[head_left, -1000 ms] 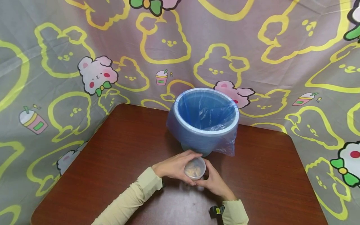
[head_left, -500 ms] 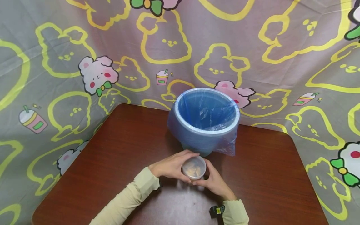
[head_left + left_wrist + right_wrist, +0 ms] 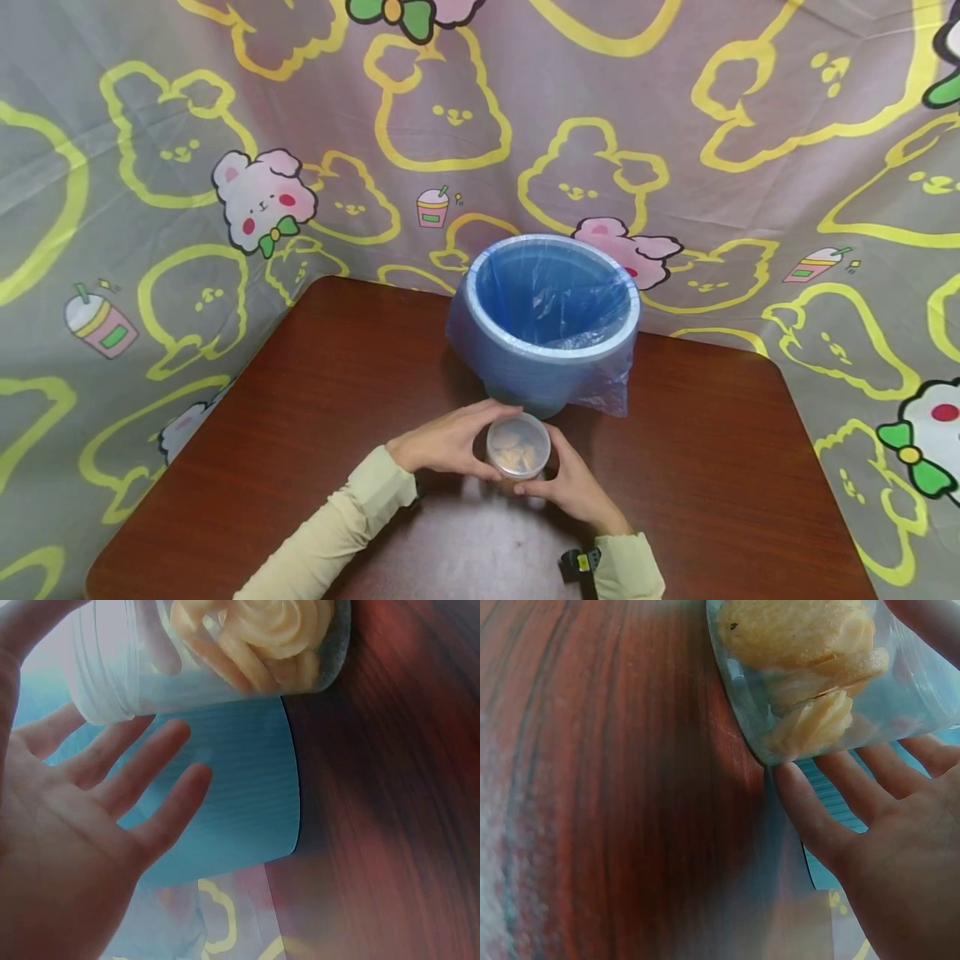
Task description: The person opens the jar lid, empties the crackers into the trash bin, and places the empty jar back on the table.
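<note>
A clear plastic jar (image 3: 517, 450) with a translucent lid holds several piped butter cookies (image 3: 277, 626). It stands at the table's front middle, before the bin. My right hand (image 3: 573, 487) grips its right side, thumb at the front and fingers reaching behind. On the left, my left hand (image 3: 446, 442) stands around the lid with a gap at the palm. Its fingers (image 3: 176, 806) look spread and fairly straight in the left wrist view. The thumb and index finger are close to the lid's edge; whether they touch it is unclear.
Directly behind the jar is a blue trash bin (image 3: 626, 312), lined with a thin blue bag (image 3: 607, 387) that hangs over its rim. The brown wooden table (image 3: 360, 358) extends to both sides. A patterned cloth (image 3: 465, 108) closes off the back and sides.
The left hand has slid slightly left, its thumb and index fingertips drawing back along the lid. The jar and the right hand have stayed nearly in place.
</note>
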Available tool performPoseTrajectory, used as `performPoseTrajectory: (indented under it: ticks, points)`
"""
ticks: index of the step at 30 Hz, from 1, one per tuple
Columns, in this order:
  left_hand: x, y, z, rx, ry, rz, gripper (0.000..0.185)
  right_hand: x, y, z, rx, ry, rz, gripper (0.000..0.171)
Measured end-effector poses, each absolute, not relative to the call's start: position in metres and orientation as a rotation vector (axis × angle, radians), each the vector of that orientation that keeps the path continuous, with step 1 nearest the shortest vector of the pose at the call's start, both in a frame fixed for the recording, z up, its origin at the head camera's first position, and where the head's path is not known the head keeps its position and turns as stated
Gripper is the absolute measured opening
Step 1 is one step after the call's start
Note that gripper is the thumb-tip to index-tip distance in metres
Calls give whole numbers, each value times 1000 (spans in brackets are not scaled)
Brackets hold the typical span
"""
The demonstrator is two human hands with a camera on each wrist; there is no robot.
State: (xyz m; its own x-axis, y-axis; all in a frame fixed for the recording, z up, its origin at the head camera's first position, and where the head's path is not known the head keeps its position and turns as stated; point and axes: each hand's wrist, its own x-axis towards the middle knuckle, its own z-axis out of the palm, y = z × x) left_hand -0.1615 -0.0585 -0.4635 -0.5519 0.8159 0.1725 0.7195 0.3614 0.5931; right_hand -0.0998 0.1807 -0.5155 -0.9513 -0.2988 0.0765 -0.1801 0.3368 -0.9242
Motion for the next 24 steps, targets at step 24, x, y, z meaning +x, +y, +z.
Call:
performPoseTrajectory:
  ticks: [24]
  points:
    - [-164,-67,-461,1354,2486,957,78,-100,181,-516,-450,2435,-1736,89]
